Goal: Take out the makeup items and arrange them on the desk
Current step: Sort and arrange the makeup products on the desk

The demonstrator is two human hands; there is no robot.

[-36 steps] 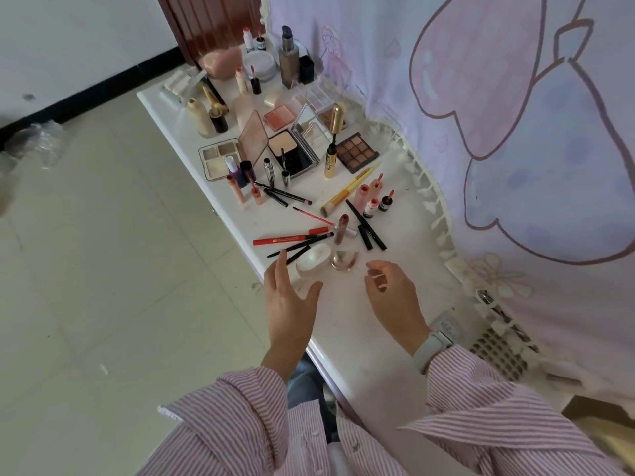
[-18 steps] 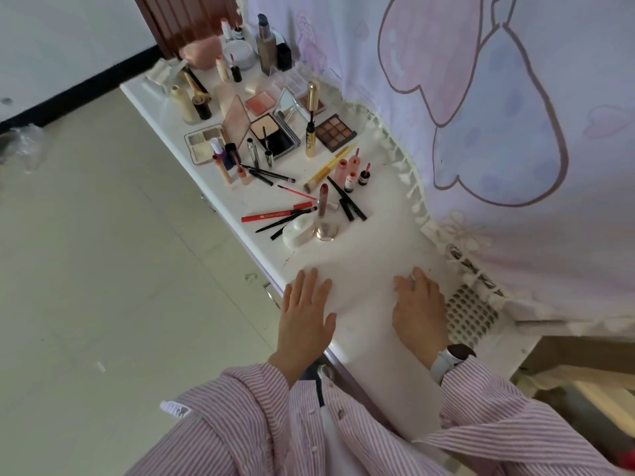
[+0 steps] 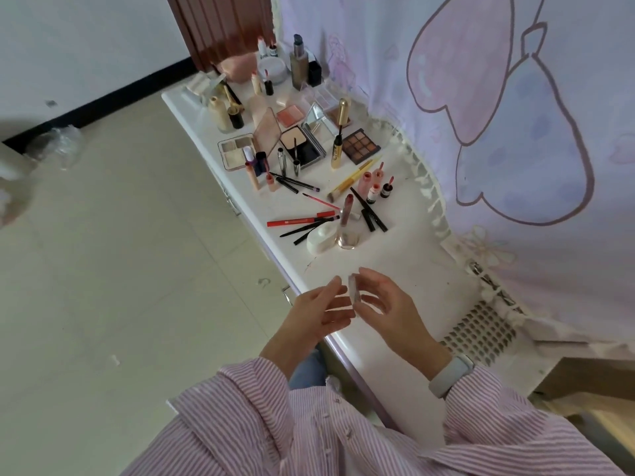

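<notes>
The right hand (image 3: pixel 388 310) pinched a small, translucent, oblong makeup item (image 3: pixel 354 294) upright over the smooth white desk (image 3: pixel 405 266). The left hand (image 3: pixel 318 312) was held just beside it, fingers straight and relaxed, grasping nothing. Beyond both hands lay a rounded white case (image 3: pixel 321 237) and slender pencils (image 3: pixel 300 220).

The person wears a shirt (image 3: pixel 343 434) with thin pink and white stripes, long sleeves, and a pale watch band (image 3: pixel 450 375).
</notes>
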